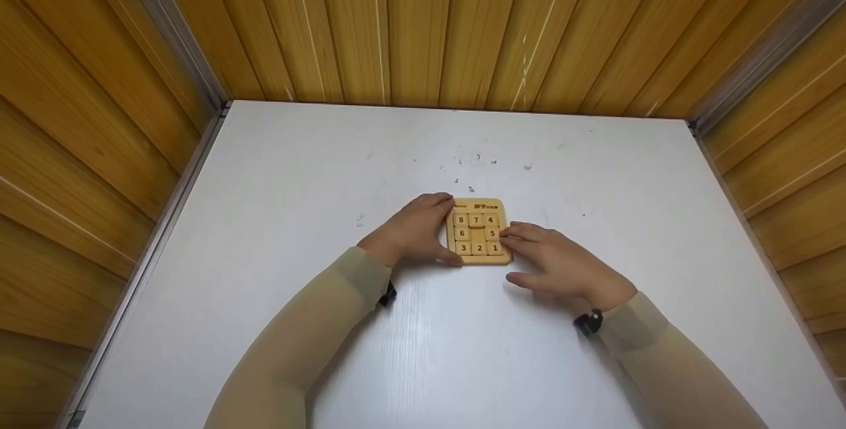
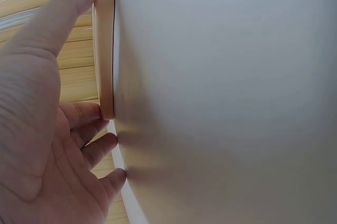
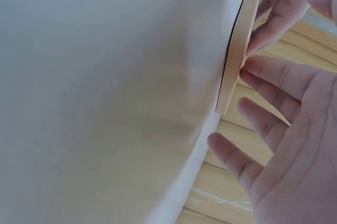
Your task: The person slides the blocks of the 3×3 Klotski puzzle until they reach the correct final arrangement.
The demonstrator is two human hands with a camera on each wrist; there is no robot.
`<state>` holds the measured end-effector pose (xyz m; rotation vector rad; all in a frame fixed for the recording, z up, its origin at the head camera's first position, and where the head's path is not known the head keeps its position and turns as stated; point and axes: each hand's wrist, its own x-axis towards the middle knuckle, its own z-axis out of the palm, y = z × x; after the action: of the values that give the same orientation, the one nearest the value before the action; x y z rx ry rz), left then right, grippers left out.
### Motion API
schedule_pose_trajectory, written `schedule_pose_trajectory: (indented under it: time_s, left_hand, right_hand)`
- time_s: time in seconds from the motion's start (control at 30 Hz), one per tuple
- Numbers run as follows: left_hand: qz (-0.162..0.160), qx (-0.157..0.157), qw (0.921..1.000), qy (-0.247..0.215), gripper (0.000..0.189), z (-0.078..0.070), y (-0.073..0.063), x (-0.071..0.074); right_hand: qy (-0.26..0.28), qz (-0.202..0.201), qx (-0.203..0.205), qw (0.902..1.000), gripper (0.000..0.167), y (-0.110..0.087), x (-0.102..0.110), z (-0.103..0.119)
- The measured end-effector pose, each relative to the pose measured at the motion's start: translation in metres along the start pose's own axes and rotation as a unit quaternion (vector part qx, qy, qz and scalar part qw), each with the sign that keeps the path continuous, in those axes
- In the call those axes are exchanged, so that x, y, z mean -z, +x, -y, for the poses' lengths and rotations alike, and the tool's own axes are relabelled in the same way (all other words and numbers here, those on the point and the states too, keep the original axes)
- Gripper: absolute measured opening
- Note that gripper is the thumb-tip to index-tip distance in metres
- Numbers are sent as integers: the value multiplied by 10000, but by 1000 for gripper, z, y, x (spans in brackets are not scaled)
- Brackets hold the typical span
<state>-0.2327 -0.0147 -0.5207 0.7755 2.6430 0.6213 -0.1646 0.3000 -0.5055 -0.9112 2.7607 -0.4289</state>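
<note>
A wooden number slide puzzle (image 1: pixel 477 204) lies flat on the white table, its numbered tiles set around a gap in the middle of the grid. The top row reads 8, 7, 4, and the bottom row 3, 2, 1. My left hand (image 1: pixel 418 227) holds the frame's left side, thumb at the near corner and fingers at the far corner. From the right, my right hand (image 1: pixel 562 260) reaches over the frame's edge, fingertips at the tile marked 5 (image 1: pixel 492 233). Its thumb stays apart from the frame. In the right wrist view, the fingers (image 3: pixel 279 77) are spread and fairly straight.
The white table (image 1: pixel 317 164) carries small dark marks (image 1: pixel 478 157) beyond the puzzle. Wood-patterned panels (image 1: pixel 423 32) enclose its back and both sides. Dark straps (image 1: pixel 587 323) circle both wrists, below light sleeves.
</note>
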Motion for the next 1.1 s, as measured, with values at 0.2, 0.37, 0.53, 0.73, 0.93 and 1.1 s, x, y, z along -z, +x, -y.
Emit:
schedule_pose_trajectory:
  time_s: [0.2, 0.37, 0.53, 0.73, 0.93, 1.1]
  left_hand:
    - [-27, 0, 10000, 33, 130, 1, 1, -1]
    - [-3, 4, 10000, 7, 131, 0, 0, -1]
    - [-3, 20, 10000, 3, 131, 0, 0, 0]
    - [-36, 2, 10000, 34, 130, 0, 1, -1]
    - [-62, -2, 10000, 37, 131, 0, 1, -1]
    - [-45, 35, 10000, -31, 131, 0, 0, 0]
  right_hand:
    - [-38, 55, -88, 9999, 75, 4, 2, -2]
    - [-37, 153, -153, 9998, 77, 5, 3, -1]
    - [-52, 213, -191, 9996, 77, 6, 2, -2]
    - [-60, 193, -162, 9997, 76, 8, 2, -1]
    - [-14, 229, -168, 9996, 76, 9, 3, 2]
    - [-45, 195, -82, 9998, 75, 10, 3, 4]
